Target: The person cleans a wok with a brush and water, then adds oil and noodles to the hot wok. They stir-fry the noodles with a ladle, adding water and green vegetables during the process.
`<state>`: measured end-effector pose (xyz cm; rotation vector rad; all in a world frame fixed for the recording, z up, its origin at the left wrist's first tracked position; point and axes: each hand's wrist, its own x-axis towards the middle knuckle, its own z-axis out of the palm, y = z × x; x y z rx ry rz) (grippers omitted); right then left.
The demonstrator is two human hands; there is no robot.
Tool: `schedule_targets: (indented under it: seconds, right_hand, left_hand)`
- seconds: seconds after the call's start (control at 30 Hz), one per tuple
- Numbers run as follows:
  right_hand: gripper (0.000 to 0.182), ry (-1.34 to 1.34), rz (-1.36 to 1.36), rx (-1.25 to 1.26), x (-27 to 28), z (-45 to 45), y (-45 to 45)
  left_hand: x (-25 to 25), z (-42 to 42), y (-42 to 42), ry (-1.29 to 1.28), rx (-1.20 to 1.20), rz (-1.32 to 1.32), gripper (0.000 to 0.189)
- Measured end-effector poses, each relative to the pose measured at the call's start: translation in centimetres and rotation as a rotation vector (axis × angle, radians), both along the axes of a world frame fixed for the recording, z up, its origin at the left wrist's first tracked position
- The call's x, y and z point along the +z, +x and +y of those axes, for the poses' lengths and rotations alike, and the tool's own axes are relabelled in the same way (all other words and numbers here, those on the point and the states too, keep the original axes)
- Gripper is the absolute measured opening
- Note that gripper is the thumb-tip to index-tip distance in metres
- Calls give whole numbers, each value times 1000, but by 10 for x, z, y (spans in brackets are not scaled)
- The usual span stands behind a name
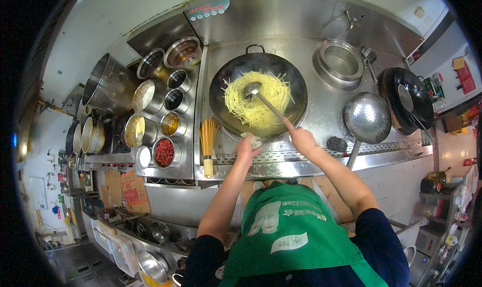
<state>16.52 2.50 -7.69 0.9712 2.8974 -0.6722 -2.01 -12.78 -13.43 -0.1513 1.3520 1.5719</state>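
In front of me a large black wok (222,83) sits on the steel range. A heap of pale yellow shredded strips (241,110), perhaps potato, fills its middle. My right hand (303,141) grips the wooden-ended handle of a steel ladle (269,105), whose bowl rests among the strips. At the wok's near rim, my left hand (246,149) holds a folded pale cloth (257,142) against the edge. Whether the fingers also clasp a wok handle under the cloth is hidden. Left of that hand lies a bamboo wok brush (209,144).
Steel seasoning pots stand at left, one with chopped red chilli (163,152). A tall stockpot (109,87) is beyond them. On the right are a water-filled pot (342,61), a perforated strainer (368,117), a dark scouring pad (337,144) and stacked black woks (416,95). A faucet (352,21) projects from the backsplash.
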Motion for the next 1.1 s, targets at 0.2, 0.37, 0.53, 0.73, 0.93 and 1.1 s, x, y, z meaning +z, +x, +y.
schedule_targets:
  seconds: [0.2, 0.37, 0.53, 0.73, 0.93, 1.1]
  right_hand:
    - [68, -173, -90, -143, 28, -51, 25]
    - [55, -377, 206, -151, 27, -43, 20]
    - [53, -360, 202, -280, 61, -43, 44]
    - [56, -136, 168, -150, 112, -19, 116]
    - [66, 259, -270, 16, 175, 3, 137]
    - [68, 311, -383, 33, 134, 27, 92]
  left_hand:
    - [-21, 23, -28, -165, 53, -286, 23]
    - [-30, 38, -17, -208, 4, -64, 21]
    - [-7, 34, 5, -158, 27, -52, 19]
    - [-15, 31, 4, -89, 60, 24, 19]
    - [-37, 28, -10, -238, -16, 144, 26]
    - [-37, 25, -7, -188, -3, 65, 25]
